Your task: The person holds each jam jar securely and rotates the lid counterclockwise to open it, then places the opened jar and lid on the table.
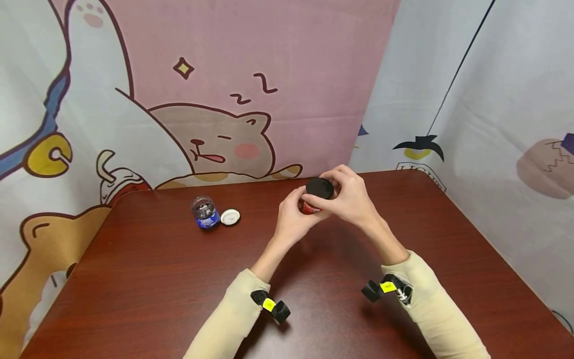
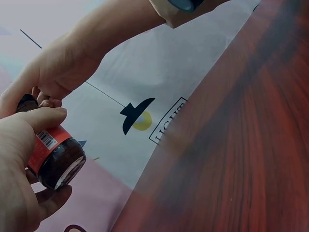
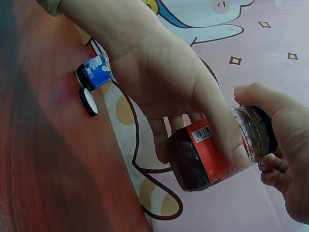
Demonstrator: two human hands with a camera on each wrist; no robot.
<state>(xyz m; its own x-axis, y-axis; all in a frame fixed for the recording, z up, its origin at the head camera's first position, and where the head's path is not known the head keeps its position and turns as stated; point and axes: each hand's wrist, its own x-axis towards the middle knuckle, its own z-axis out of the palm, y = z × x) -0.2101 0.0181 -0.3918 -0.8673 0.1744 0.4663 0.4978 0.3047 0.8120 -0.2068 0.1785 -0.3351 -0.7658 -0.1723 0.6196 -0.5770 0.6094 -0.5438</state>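
A glass jar (image 3: 212,150) with a red label and dark contents is held up above the table. My left hand (image 1: 291,217) grips its body, thumb across the label in the left wrist view. The fingers and thumb of my right hand (image 1: 352,199) pinch the black lid (image 1: 320,188) at the jar's top. In the right wrist view the jar lies tilted, its lid end toward the right hand and clear glass showing below the lid. Whether the lid is loose, I cannot tell.
Left of my hands, an uncovered jar (image 1: 206,215) with a blue label stands on the dark red wooden table (image 1: 148,279). Close beside it lies a lid (image 1: 230,217), white inside up. Printed cloth (image 1: 314,75) hangs behind the table and along its sides.
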